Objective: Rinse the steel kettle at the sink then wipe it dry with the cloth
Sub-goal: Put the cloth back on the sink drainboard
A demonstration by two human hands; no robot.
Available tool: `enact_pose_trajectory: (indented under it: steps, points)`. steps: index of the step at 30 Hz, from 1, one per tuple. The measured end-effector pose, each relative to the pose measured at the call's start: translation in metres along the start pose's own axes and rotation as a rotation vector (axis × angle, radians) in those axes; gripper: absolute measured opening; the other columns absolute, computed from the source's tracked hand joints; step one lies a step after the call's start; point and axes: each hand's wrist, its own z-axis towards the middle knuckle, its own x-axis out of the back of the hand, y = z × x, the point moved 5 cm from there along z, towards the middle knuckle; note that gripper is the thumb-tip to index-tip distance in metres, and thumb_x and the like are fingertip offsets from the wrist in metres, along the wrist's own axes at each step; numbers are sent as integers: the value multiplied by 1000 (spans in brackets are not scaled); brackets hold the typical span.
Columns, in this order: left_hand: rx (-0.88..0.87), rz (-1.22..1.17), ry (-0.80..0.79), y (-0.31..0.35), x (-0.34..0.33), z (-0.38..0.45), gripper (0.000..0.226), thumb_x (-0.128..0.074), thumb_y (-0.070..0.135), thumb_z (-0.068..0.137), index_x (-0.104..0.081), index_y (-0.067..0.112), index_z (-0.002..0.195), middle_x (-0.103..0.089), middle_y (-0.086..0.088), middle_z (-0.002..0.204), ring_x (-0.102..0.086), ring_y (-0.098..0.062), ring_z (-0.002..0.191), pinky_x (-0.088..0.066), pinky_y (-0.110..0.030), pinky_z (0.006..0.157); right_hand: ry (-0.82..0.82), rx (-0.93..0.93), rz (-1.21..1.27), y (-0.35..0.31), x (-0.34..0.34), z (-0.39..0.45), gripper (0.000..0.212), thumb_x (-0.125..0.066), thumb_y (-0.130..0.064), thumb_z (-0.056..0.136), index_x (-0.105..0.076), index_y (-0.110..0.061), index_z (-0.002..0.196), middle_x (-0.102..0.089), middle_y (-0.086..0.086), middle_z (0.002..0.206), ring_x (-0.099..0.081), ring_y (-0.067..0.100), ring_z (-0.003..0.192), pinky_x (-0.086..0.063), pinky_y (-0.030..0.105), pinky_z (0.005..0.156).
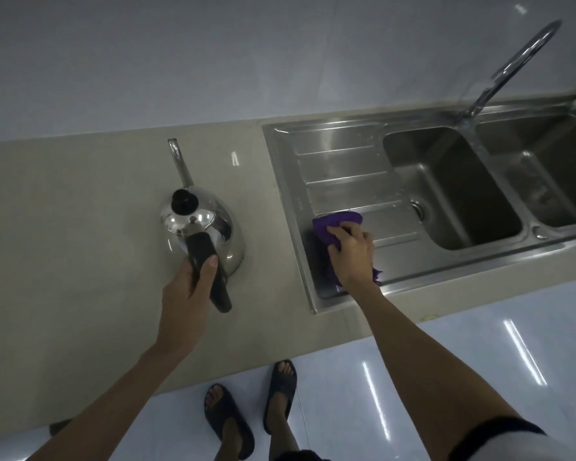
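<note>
Two hands are busy: the left hand [193,281] grips the black handle of the shiny steel kettle [202,227] standing on the beige worktop [80,227], spout pointing away; the right hand [353,251], just right, clutches the purple cloth [333,231] on the sink's drainboard [340,168].
</note>
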Motion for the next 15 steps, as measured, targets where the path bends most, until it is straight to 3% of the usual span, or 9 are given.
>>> enact_pose_trajectory:
  steps: [3, 6, 9, 12, 15]
  points:
    - [-10, 15, 15, -1, 1, 1, 34, -49, 35, 98, -64, 4, 93, -70, -15, 83, -60, -8, 69, -44, -8, 61, -109, 31, -78, 5, -20, 0, 46, -52, -28, 90, -49, -22, 136, -39, 8, 148, -33, 39, 130, -32, 50, 105]
    - [-3, 3, 16, 0, 0, 0, 36, -49, 35, 97, -64, 2, 96, -69, -15, 84, -60, -8, 70, -45, -7, 61, -158, 89, -223, 13, -37, -6, 65, -27, -58, 91, -21, -31, 149, -15, 5, 160, -9, 34, 146, -10, 53, 117]
    - [0, 4, 22, 2, -1, -1, 39, -49, 39, 95, -63, 3, 95, -66, -12, 77, -57, -4, 62, -43, -9, 57, -184, 118, -277, 22, -50, -12, 69, -17, -64, 91, -2, -35, 151, -1, 2, 162, 2, 33, 148, -9, 55, 118]
    - [18, 1, 37, 1, 0, -1, 35, -50, 36, 96, -63, 4, 94, -66, -14, 77, -58, -8, 63, -43, -10, 57, -214, 98, -274, 21, -51, -11, 68, -17, -65, 90, -3, -35, 150, 0, 1, 162, 2, 35, 147, -9, 58, 117]
    - [31, -2, 47, 2, -2, -4, 42, -51, 47, 91, -63, 7, 90, -66, -18, 79, -57, -16, 64, -44, -16, 60, -101, 92, -232, 0, -34, -5, 68, -17, -63, 91, -20, -28, 149, -11, 5, 161, -3, 36, 147, 3, 55, 117]
